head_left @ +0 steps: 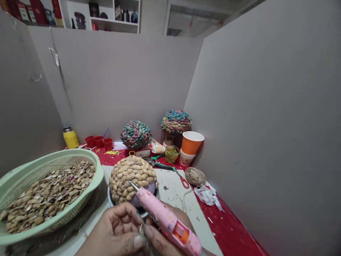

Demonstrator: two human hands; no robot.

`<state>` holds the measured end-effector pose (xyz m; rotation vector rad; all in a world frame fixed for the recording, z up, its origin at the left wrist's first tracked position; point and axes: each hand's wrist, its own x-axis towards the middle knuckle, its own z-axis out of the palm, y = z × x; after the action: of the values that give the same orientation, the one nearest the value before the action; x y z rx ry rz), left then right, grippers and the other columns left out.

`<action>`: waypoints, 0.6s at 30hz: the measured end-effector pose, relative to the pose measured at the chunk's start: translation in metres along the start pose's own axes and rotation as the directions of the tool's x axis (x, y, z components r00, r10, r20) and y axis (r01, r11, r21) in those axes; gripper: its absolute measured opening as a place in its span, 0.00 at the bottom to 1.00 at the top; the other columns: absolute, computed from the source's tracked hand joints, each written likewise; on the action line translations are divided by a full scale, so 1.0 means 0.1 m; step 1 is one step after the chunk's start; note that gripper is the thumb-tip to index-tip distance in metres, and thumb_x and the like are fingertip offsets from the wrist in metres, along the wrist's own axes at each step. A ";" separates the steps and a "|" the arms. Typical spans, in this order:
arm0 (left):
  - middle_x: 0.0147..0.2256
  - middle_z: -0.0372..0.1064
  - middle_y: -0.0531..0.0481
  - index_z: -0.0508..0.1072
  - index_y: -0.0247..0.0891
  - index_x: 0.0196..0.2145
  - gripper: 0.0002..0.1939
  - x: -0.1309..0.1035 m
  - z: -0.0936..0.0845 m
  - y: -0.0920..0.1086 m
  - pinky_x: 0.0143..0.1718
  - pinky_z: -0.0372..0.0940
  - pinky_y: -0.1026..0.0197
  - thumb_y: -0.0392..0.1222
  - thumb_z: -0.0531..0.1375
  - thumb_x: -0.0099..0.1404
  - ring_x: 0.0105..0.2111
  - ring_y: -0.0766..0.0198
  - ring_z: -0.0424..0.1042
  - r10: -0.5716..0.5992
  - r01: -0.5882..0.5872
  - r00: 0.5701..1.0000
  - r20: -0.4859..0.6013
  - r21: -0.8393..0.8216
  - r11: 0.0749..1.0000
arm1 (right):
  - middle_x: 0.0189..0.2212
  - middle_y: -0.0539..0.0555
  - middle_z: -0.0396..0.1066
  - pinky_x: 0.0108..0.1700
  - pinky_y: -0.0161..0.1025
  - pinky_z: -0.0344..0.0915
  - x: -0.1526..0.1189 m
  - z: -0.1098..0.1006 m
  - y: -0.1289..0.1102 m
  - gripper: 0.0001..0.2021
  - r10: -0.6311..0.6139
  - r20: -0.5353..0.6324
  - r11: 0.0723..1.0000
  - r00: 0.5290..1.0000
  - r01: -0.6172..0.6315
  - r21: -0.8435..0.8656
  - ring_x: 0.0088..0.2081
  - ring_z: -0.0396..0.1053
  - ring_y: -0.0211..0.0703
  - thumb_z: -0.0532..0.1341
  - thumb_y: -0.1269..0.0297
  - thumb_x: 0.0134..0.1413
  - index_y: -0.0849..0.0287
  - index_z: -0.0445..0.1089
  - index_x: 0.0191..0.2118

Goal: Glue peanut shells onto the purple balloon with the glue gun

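A pink hot glue gun with paint specks and an orange part is in my right hand, its metal tip pointing up and left. My left hand is closed, thumb and finger pinching a small greyish-brown piece too blurred to name. My right thumb meets it from the other side. Just beyond the hands, a dome covered in rows of peanut shells rests in a pale bowl. A bare lilac patch shows at its lower right, partly behind the glue gun.
A green basket of peanut shells stands at left. Behind are two coloured shell domes, red cups, a yellow bottle and an orange paper cup. Scissors and twine lie at right. Grey partitions surround the table.
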<state>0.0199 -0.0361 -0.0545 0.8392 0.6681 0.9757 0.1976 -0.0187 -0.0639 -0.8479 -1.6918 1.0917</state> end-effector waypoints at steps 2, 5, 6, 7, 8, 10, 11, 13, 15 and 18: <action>0.26 0.71 0.52 0.71 0.36 0.31 0.20 -0.02 -0.04 -0.02 0.28 0.61 0.65 0.45 0.75 0.46 0.23 0.70 0.67 -0.009 0.009 1.000 0.008 -0.014 1.000 | 0.23 0.49 0.62 0.26 0.34 0.65 0.00 -0.02 -0.02 0.14 0.020 0.003 1.000 1.000 -0.020 0.024 0.23 0.61 0.38 0.62 0.51 0.55 0.58 0.66 0.31; 0.25 0.70 0.53 0.71 0.37 0.32 0.20 -0.05 -0.12 -0.03 0.28 0.60 0.66 0.45 0.75 0.46 0.23 0.70 0.67 -0.013 0.013 1.000 -0.023 0.008 1.000 | 0.25 0.51 0.64 0.31 0.36 0.68 0.03 -0.08 -0.15 0.14 0.026 -0.006 0.999 1.000 -0.025 0.030 0.26 0.64 0.41 0.60 0.51 0.58 0.58 0.69 0.33; 0.25 0.70 0.53 0.71 0.37 0.32 0.20 -0.06 -0.16 -0.02 0.28 0.60 0.65 0.45 0.75 0.46 0.23 0.70 0.66 -0.016 0.016 0.999 -0.041 0.022 1.000 | 0.26 0.52 0.66 0.33 0.37 0.69 0.04 -0.10 -0.21 0.14 0.025 -0.001 0.999 1.000 -0.025 0.045 0.28 0.65 0.42 0.60 0.51 0.58 0.58 0.69 0.34; 0.25 0.69 0.53 0.70 0.37 0.31 0.20 -0.06 -0.20 -0.01 0.28 0.61 0.65 0.45 0.75 0.47 0.23 0.70 0.66 -0.016 0.018 0.998 -0.056 0.036 0.999 | 0.27 0.53 0.67 0.35 0.38 0.70 0.06 -0.13 -0.27 0.14 0.026 0.005 0.997 1.000 -0.027 0.066 0.29 0.67 0.43 0.60 0.51 0.59 0.58 0.69 0.34; 0.25 0.69 0.54 0.70 0.37 0.31 0.20 -0.07 -0.23 0.00 0.28 0.61 0.65 0.45 0.75 0.47 0.23 0.70 0.66 -0.015 0.019 0.997 -0.071 0.049 0.999 | 0.27 0.53 0.67 0.36 0.38 0.71 0.07 -0.16 -0.32 0.14 0.028 0.013 0.996 1.000 -0.029 0.084 0.30 0.68 0.44 0.60 0.52 0.60 0.57 0.70 0.33; 0.24 0.69 0.55 0.71 0.37 0.31 0.19 -0.08 -0.27 0.05 0.28 0.62 0.65 0.44 0.74 0.48 0.23 0.70 0.65 -0.014 0.022 0.994 -0.108 0.075 0.997 | 0.26 0.52 0.68 0.37 0.38 0.71 0.08 -0.21 -0.41 0.14 0.040 0.015 0.995 0.999 -0.042 0.092 0.31 0.69 0.45 0.59 0.51 0.61 0.57 0.70 0.31; 0.24 0.69 0.55 0.71 0.37 0.32 0.19 -0.09 -0.28 0.07 0.28 0.61 0.65 0.44 0.74 0.48 0.23 0.70 0.65 -0.008 0.019 0.992 -0.126 0.090 0.996 | 0.26 0.52 0.68 0.37 0.38 0.71 0.07 -0.23 -0.43 0.15 0.043 -0.002 0.996 0.999 -0.042 0.084 0.31 0.69 0.44 0.60 0.51 0.61 0.56 0.70 0.30; 0.23 0.69 0.55 0.72 0.36 0.32 0.18 -0.09 -0.26 0.13 0.28 0.61 0.66 0.44 0.74 0.49 0.23 0.70 0.65 0.006 0.013 0.986 -0.165 0.112 0.994 | 0.26 0.52 0.68 0.39 0.38 0.71 0.06 -0.27 -0.43 0.16 0.062 -0.056 0.996 0.997 -0.058 0.063 0.31 0.69 0.44 0.61 0.50 0.60 0.56 0.70 0.29; 0.22 0.69 0.55 0.73 0.36 0.32 0.18 -0.08 -0.23 0.18 0.28 0.61 0.66 0.44 0.74 0.49 0.23 0.70 0.66 0.014 0.007 0.985 -0.174 0.120 0.993 | 0.28 0.52 0.69 0.39 0.38 0.71 0.05 -0.32 -0.37 0.15 0.078 -0.111 0.995 0.991 -0.071 0.065 0.32 0.68 0.43 0.61 0.50 0.61 0.56 0.70 0.32; 0.24 0.69 0.55 0.74 0.36 0.32 0.17 -0.06 -0.18 0.23 0.28 0.62 0.66 0.44 0.74 0.48 0.23 0.70 0.66 0.016 0.006 0.985 -0.170 0.125 0.992 | 0.29 0.51 0.69 0.35 0.35 0.69 0.07 -0.39 -0.28 0.14 0.026 -0.146 0.998 0.989 -0.017 0.064 0.29 0.66 0.39 0.59 0.51 0.63 0.56 0.70 0.35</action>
<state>-0.0070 -0.0292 -0.0438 0.8735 0.8820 1.0259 0.2302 -0.0114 -0.0289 -0.8865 -1.5221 1.0652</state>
